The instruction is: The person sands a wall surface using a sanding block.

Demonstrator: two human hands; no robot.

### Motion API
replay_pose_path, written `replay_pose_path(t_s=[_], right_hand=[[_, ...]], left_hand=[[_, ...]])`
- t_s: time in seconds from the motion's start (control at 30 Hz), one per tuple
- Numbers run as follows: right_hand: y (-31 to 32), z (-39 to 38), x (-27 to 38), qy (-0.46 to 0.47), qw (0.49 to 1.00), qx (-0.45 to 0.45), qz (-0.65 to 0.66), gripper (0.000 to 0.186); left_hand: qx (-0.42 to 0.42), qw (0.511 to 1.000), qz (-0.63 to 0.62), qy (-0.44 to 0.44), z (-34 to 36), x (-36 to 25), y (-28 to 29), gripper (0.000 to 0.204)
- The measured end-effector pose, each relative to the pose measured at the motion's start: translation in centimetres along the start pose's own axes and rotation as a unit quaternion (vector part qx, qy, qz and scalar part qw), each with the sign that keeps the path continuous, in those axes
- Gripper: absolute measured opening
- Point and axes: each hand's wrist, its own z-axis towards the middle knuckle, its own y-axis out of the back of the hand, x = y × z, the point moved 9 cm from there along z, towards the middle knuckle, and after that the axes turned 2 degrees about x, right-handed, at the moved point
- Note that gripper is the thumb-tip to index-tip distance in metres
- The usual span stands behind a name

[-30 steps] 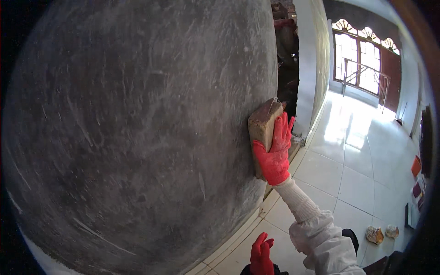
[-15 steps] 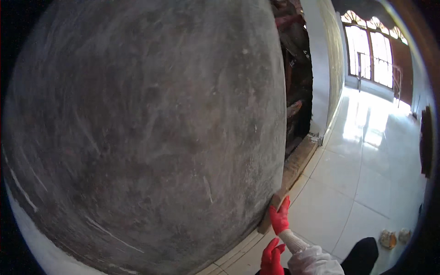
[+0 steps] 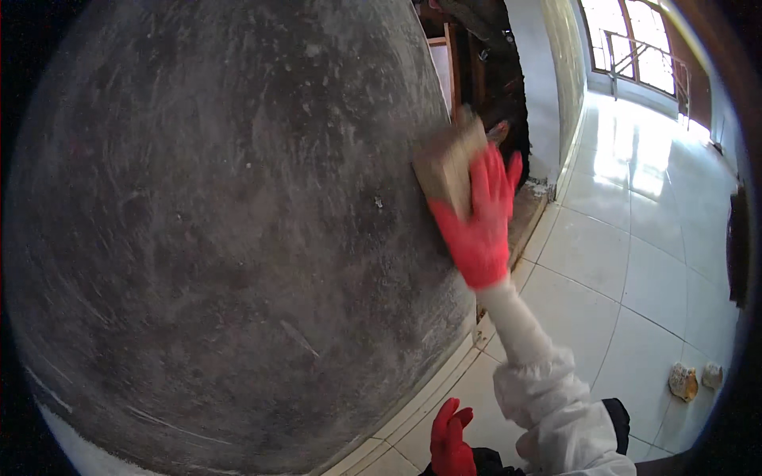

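Note:
My right hand, in a red glove, holds a short wooden block against the edge of the dark grey wall. The thumb lies along the block's near side, and the fingers are at its right. Some motion blur softens both. My left hand, also red-gloved, is low at the bottom edge, apart from the wall, with fingers slightly bent and parted and nothing in them.
Right of the wall is a dark, rough-edged opening, with a wooden sill at its foot. White glossy tiles cover the floor. Two small lumpy objects lie at the right. A metal frame stands by the far window.
My right hand has risen from the wall's foot to the edge of the opening, bringing the wooden block up with it. My left hand has shifted slightly left.

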Motion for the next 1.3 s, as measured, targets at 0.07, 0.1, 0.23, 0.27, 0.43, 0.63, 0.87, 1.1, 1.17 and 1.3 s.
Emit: replay_pose_path(t_s=[0.07, 0.1, 0.23, 0.27, 0.43, 0.63, 0.87, 1.1, 1.17, 1.3], right_hand=[[-0.7, -11.5, -3.8, -0.079, 0.996, 0.037, 0.000, 0.084], [-1.6, -18.8, -6.2, -0.209, 0.971, 0.112, -0.011, 0.091], [-0.4, -39.4, -14.2, -0.406, 0.899, 0.164, -0.013, 0.096], [-0.5, -38.2, -12.8, -0.383, 0.907, 0.174, 0.007, 0.095], [-1.2, -16.9, -8.1, -0.124, 0.988, 0.073, 0.059, 0.090], [0.8, 1.4, -5.0, 0.016, 0.990, -0.032, 0.135, 0.085], [-0.5, -32.9, -11.0, -0.355, 0.921, 0.159, 0.013, 0.091], [-0.3, -19.8, -5.5, -0.218, 0.971, 0.097, 0.036, 0.094], [0.3, -6.2, 0.3, -0.045, 0.993, 0.006, 0.107, 0.092], [2.6, 7.7, 6.6, 0.067, 0.990, -0.048, 0.111, 0.077]], left_hand=[[0.020, 1.000, 0.019, 0.007, -0.6, -0.8, -0.7, 0.043], [0.005, 1.000, 0.028, -0.001, -0.8, -1.1, -0.6, 0.044], [0.032, 0.998, 0.056, 0.010, -0.4, 0.6, -0.9, 0.045], [0.020, 0.998, 0.067, 0.007, -0.2, 0.5, -0.5, 0.045], [-0.031, 0.988, 0.153, -0.005, 1.1, -1.4, -0.9, 0.045], [-0.054, 0.989, 0.134, 0.024, 1.0, -1.7, -3.1, 0.046], [-0.062, 0.988, 0.144, 0.002, -0.1, -0.9, -0.4, 0.047], [-0.052, 0.997, 0.057, -0.031, -0.5, 0.0, 1.1, 0.047], [-0.057, 0.997, 0.004, -0.049, -0.1, -0.5, 1.8, 0.047], [-0.037, 0.997, 0.007, -0.064, -0.7, -2.3, 0.3, 0.046]])
